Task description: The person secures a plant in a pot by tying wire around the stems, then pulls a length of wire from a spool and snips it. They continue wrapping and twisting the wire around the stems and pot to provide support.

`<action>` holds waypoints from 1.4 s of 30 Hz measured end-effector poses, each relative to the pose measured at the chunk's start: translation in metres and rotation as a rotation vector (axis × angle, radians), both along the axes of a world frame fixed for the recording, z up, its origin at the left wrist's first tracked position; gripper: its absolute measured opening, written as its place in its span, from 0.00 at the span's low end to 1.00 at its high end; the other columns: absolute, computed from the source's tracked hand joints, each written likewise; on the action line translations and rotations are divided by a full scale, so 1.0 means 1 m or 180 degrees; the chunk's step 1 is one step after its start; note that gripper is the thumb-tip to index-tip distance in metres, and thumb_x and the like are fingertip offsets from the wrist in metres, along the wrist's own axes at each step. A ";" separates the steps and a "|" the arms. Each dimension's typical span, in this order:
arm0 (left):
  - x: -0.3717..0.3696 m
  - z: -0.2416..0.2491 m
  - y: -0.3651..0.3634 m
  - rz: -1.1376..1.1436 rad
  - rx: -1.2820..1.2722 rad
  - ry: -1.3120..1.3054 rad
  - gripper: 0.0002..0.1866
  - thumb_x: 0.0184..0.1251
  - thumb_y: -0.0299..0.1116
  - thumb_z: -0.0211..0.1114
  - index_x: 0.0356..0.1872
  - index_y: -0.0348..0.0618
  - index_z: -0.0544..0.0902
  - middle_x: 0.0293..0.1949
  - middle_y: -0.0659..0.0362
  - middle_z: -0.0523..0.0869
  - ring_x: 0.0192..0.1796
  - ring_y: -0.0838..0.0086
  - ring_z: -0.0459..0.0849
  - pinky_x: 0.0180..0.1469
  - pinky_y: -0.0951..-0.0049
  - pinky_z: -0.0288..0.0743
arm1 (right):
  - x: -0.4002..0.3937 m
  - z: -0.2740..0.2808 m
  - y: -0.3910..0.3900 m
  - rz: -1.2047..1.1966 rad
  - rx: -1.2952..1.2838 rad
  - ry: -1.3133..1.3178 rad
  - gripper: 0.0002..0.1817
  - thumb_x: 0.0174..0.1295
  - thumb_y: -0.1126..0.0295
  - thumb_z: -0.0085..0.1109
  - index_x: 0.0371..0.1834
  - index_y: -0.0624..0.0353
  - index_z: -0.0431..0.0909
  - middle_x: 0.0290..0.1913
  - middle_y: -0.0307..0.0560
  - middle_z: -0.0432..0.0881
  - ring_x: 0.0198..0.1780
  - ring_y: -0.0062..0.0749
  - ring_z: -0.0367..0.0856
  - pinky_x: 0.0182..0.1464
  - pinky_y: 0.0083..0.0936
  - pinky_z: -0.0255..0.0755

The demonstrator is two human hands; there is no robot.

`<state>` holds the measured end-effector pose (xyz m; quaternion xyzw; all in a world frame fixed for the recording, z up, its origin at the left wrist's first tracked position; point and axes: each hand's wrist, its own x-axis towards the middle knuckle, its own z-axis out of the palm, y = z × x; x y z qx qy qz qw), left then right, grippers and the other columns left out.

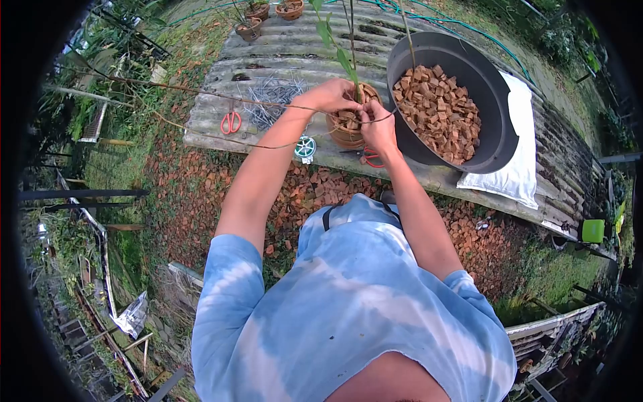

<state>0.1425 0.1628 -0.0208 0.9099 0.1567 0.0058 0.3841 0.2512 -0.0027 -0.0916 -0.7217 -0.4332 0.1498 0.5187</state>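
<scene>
A clay pot [346, 139] filled with brown chunks stands near the front edge of a corrugated sheet. A leafy green plant [345, 61] rises from it. My left hand [333, 96] reaches over the pot from the left, its thumb and fingers pinched on the stem low down. My right hand [379, 125] meets it from the right, fingertips pressed together at the same stem. Whatever tiny thing lies between the right fingertips is hidden. Close by are a green-and-white tie spool [305, 147] and a red-handled tool [372, 158], partly covered by my right hand.
A big dark tub [495, 127] of brown husk chunks [439, 110] stands on the right, over a white bag [512, 157]. Grey wire pieces [271, 100] and red-handled scissors [231, 122] lie left on the corrugated sheet [295, 50]. Small clay pots [249, 30] stand behind. Long thin stems cross the foreground.
</scene>
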 end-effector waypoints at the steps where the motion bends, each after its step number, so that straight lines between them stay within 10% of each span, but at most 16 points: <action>1: 0.000 -0.002 0.002 -0.0030 0.0183 -0.0046 0.18 0.68 0.41 0.76 0.51 0.39 0.90 0.43 0.50 0.93 0.44 0.66 0.89 0.51 0.63 0.82 | 0.002 -0.003 0.000 0.0024 -0.0016 -0.0012 0.04 0.69 0.77 0.65 0.40 0.66 0.80 0.31 0.56 0.87 0.32 0.40 0.88 0.40 0.34 0.81; 6: 0.005 -0.013 -0.001 0.0012 0.0718 -0.0210 0.20 0.65 0.43 0.77 0.50 0.38 0.90 0.41 0.45 0.92 0.43 0.58 0.90 0.48 0.60 0.82 | 0.002 0.007 -0.006 0.0044 -0.0208 -0.0109 0.03 0.69 0.78 0.64 0.42 0.66 0.81 0.32 0.54 0.88 0.34 0.37 0.88 0.41 0.32 0.80; 9: 0.008 -0.002 -0.010 0.0158 0.0645 -0.0094 0.20 0.64 0.43 0.78 0.50 0.39 0.90 0.41 0.43 0.91 0.43 0.54 0.90 0.47 0.59 0.82 | -0.004 0.016 -0.010 0.0029 0.0184 0.0221 0.04 0.68 0.76 0.62 0.42 0.66 0.82 0.35 0.66 0.86 0.38 0.64 0.86 0.42 0.46 0.78; 42: 0.013 0.007 -0.013 0.0408 0.1175 0.0476 0.35 0.61 0.61 0.77 0.45 0.30 0.87 0.38 0.39 0.90 0.44 0.47 0.90 0.47 0.54 0.82 | -0.009 0.004 -0.009 -0.0030 0.0439 -0.0408 0.05 0.68 0.75 0.63 0.43 0.63 0.85 0.41 0.64 0.88 0.44 0.64 0.86 0.46 0.48 0.80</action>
